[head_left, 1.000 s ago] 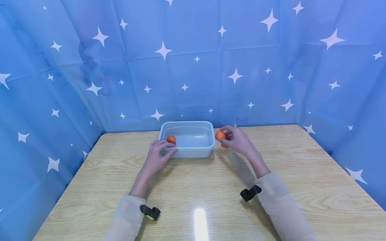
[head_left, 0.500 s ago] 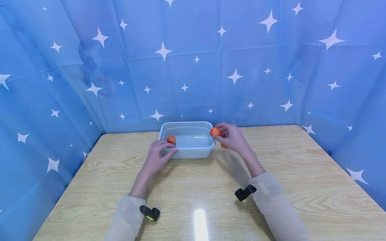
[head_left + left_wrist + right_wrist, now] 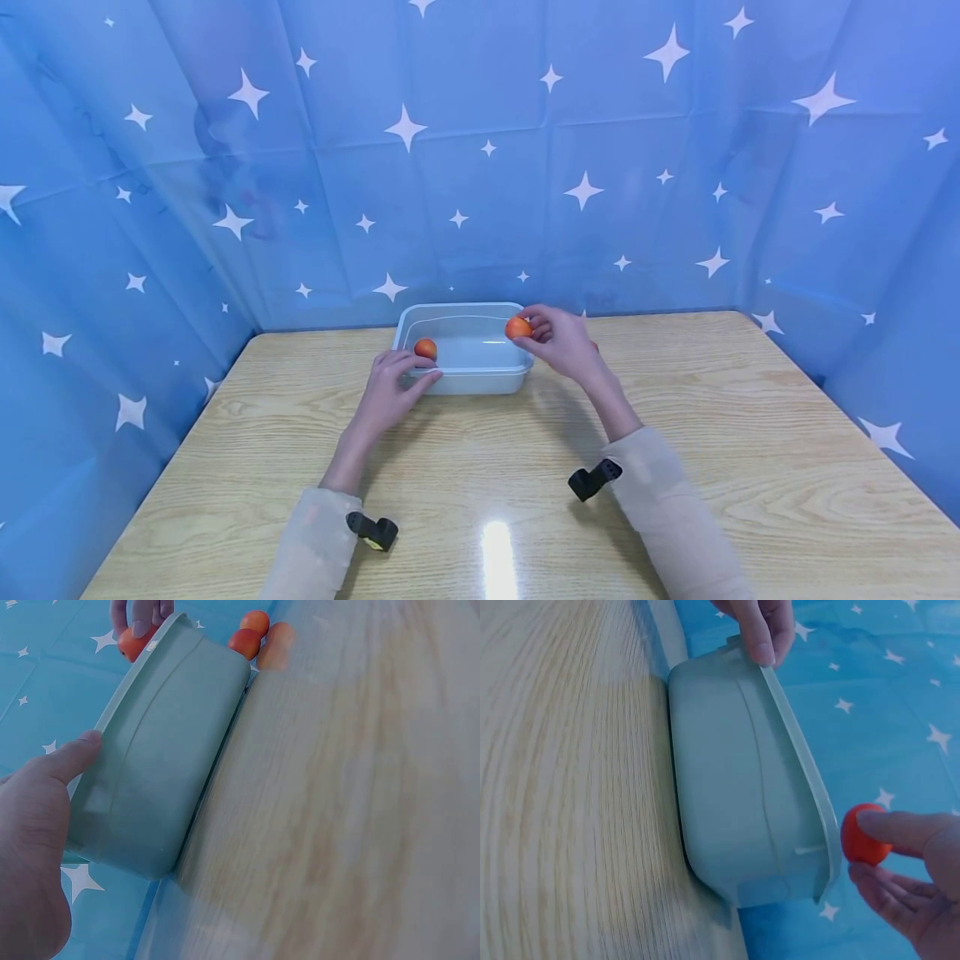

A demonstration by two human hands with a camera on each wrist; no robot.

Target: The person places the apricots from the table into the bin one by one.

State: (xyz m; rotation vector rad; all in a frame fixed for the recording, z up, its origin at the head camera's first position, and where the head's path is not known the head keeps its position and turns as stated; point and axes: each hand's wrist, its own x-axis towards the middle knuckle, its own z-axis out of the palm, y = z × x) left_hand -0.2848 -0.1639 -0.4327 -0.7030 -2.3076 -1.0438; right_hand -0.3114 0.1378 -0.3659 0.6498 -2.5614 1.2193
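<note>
Smooth plastic tub, wood-grain table

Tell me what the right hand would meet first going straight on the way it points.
The right hand, pinching an orange-red fruit, would likely meet the far wall of the plastic tub first; height is unclear, so it might clear that and reach the starry curtain.

There are four orange fruits, one tub and two hands.
</note>
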